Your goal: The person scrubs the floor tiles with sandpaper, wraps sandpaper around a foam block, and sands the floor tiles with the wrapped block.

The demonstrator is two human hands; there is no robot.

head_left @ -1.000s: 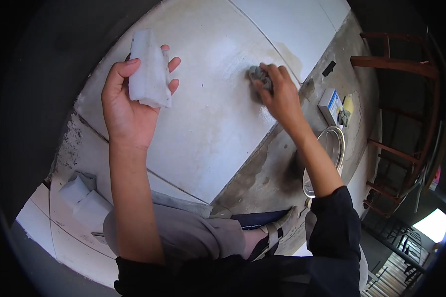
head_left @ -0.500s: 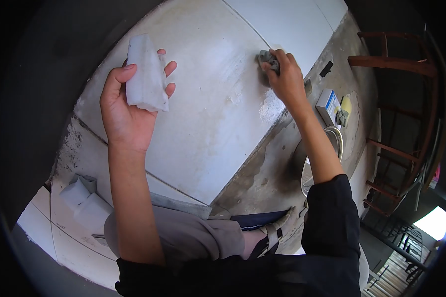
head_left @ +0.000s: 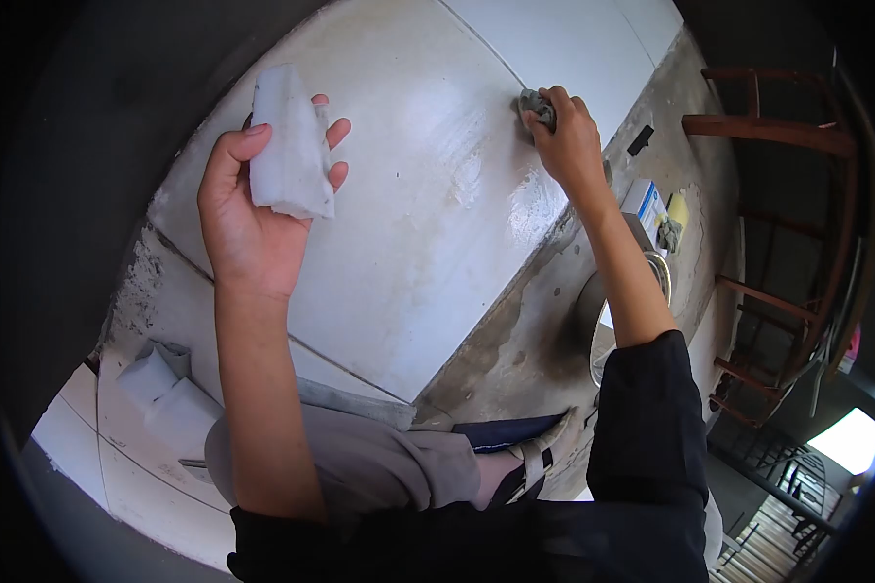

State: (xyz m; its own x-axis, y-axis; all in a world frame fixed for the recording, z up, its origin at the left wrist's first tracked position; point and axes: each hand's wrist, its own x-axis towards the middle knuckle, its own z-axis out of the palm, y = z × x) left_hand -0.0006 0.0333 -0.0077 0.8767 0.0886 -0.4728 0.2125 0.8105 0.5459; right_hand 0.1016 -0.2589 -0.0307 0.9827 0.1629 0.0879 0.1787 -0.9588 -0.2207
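My left hand [head_left: 253, 228] is closed around a white foam block [head_left: 287, 155], thumb on one side and fingertips on the other, in front of the pale tiled surface [head_left: 389, 262]. Smudges mark the block's lower and right edges. At the upper right, my right hand [head_left: 569, 141] grips a crumpled dark grey-green cloth [head_left: 537, 110], pressed against the tile close to a grout line. Wet, whitish streaks shine on the tile below and left of the cloth. The fingertips of my right hand are partly hidden behind the cloth.
Right of the tiles, a metal basin [head_left: 598, 321] stands on stained concrete [head_left: 515, 340], near a blue-and-white box [head_left: 644, 206] and a yellow sponge [head_left: 678, 209]. White foam blocks [head_left: 180, 413] lie at lower left. A reddish-brown frame [head_left: 768, 131] stands at far right.
My right hand has shifted slightly right and up with the cloth along the tile. My left hand and the foam block have barely moved.
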